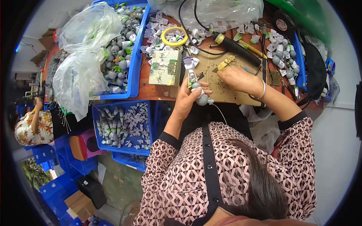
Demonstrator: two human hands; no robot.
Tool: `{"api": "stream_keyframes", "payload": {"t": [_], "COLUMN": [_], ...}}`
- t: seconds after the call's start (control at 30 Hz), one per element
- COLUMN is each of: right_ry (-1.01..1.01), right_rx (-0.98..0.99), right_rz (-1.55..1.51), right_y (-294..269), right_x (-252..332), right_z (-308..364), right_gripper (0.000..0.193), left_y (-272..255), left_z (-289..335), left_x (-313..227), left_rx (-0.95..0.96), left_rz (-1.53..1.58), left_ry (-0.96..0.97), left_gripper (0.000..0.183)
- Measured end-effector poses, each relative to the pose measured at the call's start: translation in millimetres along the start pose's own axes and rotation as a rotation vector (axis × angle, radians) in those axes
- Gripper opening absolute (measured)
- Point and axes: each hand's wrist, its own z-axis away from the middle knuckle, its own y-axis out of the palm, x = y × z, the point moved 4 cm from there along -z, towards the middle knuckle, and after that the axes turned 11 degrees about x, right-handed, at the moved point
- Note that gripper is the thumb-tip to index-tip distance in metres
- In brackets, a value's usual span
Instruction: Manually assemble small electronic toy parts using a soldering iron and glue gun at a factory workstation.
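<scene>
Cluttered bench (pixel 158 92) — left hand (pixel 185 97) holds grey piece (pixel 196 85), long axis forward (slightly leftward).

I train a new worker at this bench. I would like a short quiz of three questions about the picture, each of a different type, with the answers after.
1. True or false: the yellow ring lies to the left of the thick black handle.
2. Which of the person's hands holds the grey round-ended piece? A) right B) left C) both
3. Fill in: the large tray at the upper left of the picture is coloured ____.

Key: 1. True. 2. B, the left hand. 3. Blue.
</scene>
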Motion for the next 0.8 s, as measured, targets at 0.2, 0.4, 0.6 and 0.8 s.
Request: {"api": "stream_keyframes", "payload": {"t": [0.2,0.4,0.6,0.8], "right_ry": [-0.085,-0.027,-0.053,-0.021], "right_rx": [-0.136,-0.086,-0.009,-0.093], "right_rz": [0.162,-0.148,-1.348,-1.423], "right_y": [-7.1,-49.4,-18.3,-2.9], "right_x": [6.2,7.5,28.7,41.4], "right_z": [-0.3,-35.2,-70.9,-73.0], "right_gripper": [0.010,0.019,0.023,0.026], "left_y": [1.0,-8.2,-9.6,-18.1], "left_z": [1.9,6.4,8.0,14.0], "left_x": [-6.1,-10.6,-20.4,-16.5], "left_rx": [-0.010,-0.068,-0.145,-0.173], "left_rz": [-0.023,-0.086,-0.122,-0.222], "left_ry": [0.015,0.009,0.125,0.142], "left_gripper": [0.049,0.051,0.051,0.053]}}
